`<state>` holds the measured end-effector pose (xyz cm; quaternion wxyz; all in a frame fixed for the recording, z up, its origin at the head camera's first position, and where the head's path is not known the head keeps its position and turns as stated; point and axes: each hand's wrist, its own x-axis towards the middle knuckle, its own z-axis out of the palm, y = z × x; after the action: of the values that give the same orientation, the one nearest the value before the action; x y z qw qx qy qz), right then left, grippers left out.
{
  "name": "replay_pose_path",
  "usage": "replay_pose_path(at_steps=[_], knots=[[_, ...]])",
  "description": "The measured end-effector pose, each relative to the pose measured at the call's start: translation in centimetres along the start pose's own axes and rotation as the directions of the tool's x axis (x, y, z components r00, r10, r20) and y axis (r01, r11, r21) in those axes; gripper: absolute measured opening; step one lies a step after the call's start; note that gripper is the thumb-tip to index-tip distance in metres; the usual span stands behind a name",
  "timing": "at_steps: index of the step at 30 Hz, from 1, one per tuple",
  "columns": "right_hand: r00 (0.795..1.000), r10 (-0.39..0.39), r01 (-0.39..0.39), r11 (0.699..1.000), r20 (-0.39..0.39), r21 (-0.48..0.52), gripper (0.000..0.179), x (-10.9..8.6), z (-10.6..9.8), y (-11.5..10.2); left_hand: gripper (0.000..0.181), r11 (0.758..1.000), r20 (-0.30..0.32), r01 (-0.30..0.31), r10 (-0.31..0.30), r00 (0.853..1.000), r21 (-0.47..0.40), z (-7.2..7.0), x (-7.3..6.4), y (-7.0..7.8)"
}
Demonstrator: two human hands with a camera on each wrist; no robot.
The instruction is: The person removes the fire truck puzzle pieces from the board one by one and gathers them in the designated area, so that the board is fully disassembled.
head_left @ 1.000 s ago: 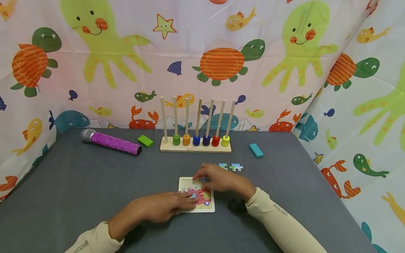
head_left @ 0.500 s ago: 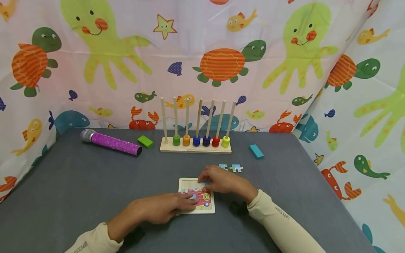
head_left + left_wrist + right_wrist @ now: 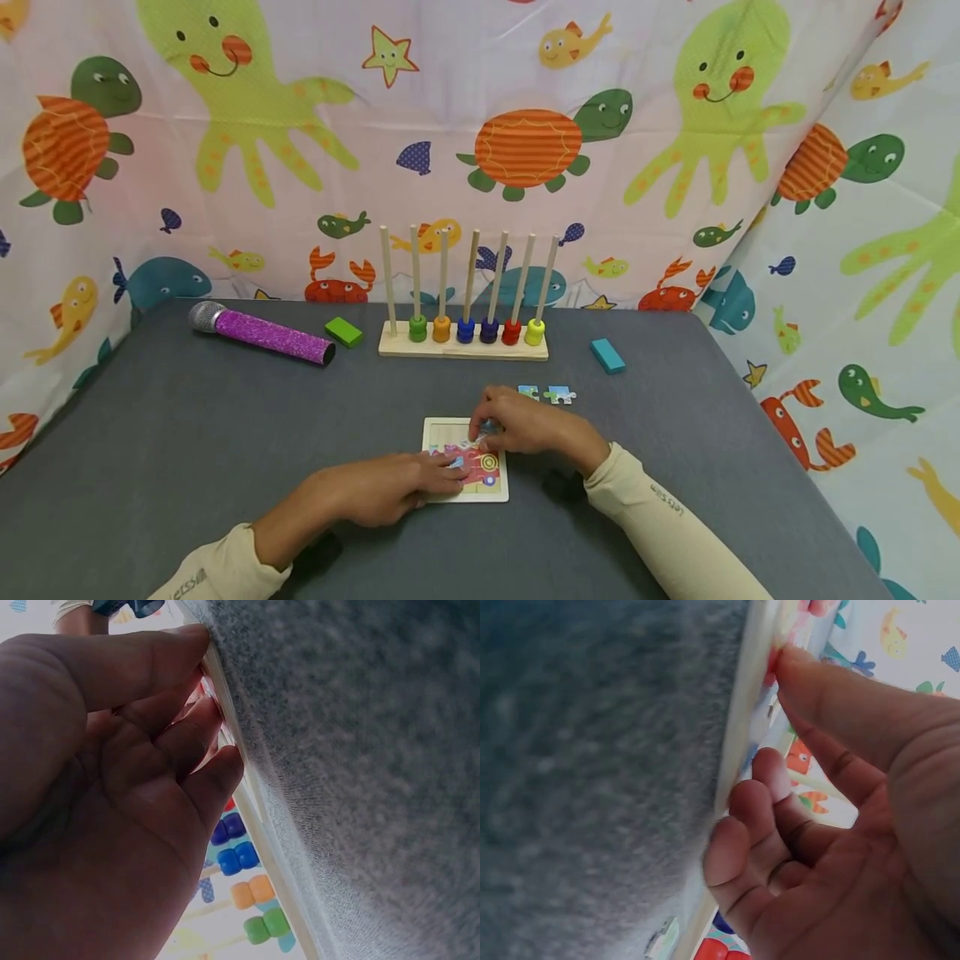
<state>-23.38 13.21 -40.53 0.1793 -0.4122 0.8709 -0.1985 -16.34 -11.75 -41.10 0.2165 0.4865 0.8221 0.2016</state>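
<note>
A small wooden puzzle tray (image 3: 502, 493) lies on the grey table, with a partly assembled pink and red picture (image 3: 474, 467) in it. Across its left side my left hand (image 3: 397, 487) rests with extended fingers, the tips on the picture. My right hand (image 3: 525, 421) bends over the upper right of the tray and pinches a bluish puzzle piece (image 3: 489, 427) between thumb and fingers, mostly covered by the hand. The right wrist view has the thumb (image 3: 832, 690) touching the picture at the tray's edge. Two loose puzzle pieces (image 3: 559, 395) lie just beyond the right hand.
Behind the tray stands a wooden peg rack (image 3: 463, 352) with coloured beads. A purple glitter microphone (image 3: 270, 333) and a green block (image 3: 344, 332) lie back left; a teal block (image 3: 607, 356) lies back right. A sea-animal curtain (image 3: 420, 100) hangs behind.
My right fingers have shifted slightly right and toward me over the tray, with the fingertips drawn closer together. The left hand stays in place on the picture.
</note>
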Motion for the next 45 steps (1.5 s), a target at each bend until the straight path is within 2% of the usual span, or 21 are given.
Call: replay_pose_path(at_steps=[6, 10, 16, 19, 21, 23, 29, 35, 42, 45], knots=[[1.000, 0.007, -0.006, 0.999, 0.012, -0.044, 0.009, 0.1, -0.2, -0.4, 0.045, 1.000, 0.001, 0.009, -0.009, 1.000, 0.000, 0.0, 0.0, 0.0], [1.000, 0.026, -0.026, 0.999, -0.010, -0.028, 0.015, 0.1, -0.2, -0.6, 0.045, 1.000, 0.002, 0.012, -0.012, 1.000, -0.009, -0.1, 0.0, 0.0], [0.999, 0.001, 0.005, 0.991, -0.045, 0.135, 0.021, -0.1, -0.4, -0.3, 0.045, 1.000, 0.009, 0.016, -0.016, 1.000, -0.016, -0.2, 0.1, 0.1], [1.000, -0.023, 0.025, 0.969, -0.011, 0.247, 0.019, -0.3, -0.7, -0.2, 0.045, 1.000, 0.006, 0.012, -0.012, 1.000, -0.009, -0.2, 0.0, 0.1], [0.999, -0.029, 0.024, 0.958, 0.014, 0.287, 0.016, -0.4, -0.7, -0.2, 0.045, 1.000, 0.004, 0.014, -0.014, 1.000, -0.002, -0.3, 0.0, 0.1], [0.999, -0.023, 0.012, 0.959, 0.036, 0.282, 0.015, -0.5, -0.7, -0.1, 0.045, 1.000, 0.002, 0.018, -0.018, 1.000, -0.001, -0.3, -0.1, 0.2], [0.999, 0.006, -0.014, 0.983, 0.046, 0.181, 0.016, -0.5, -0.6, 0.0, 0.046, 1.000, 0.002, 0.017, -0.017, 1.000, 0.000, -0.3, 0.0, 0.3], [0.999, 0.029, -0.025, 0.982, -0.017, 0.188, 0.012, -0.7, -1.3, 0.0, 0.046, 0.998, 0.016, 0.056, -0.056, 0.998, -0.013, -0.6, 0.1, 0.4], [0.990, 0.038, -0.008, 0.975, -0.134, 0.220, 0.006, -1.7, -1.7, 1.4, 0.048, 1.000, 0.016, 0.018, -0.018, 1.000, -0.004, -0.4, 0.0, 0.1], [0.982, 0.069, -0.031, 0.976, -0.173, 0.215, 0.009, -2.6, -2.1, 2.3, 0.048, 1.000, 0.011, 0.007, -0.007, 1.000, -0.003, -0.2, 0.0, 0.1]])
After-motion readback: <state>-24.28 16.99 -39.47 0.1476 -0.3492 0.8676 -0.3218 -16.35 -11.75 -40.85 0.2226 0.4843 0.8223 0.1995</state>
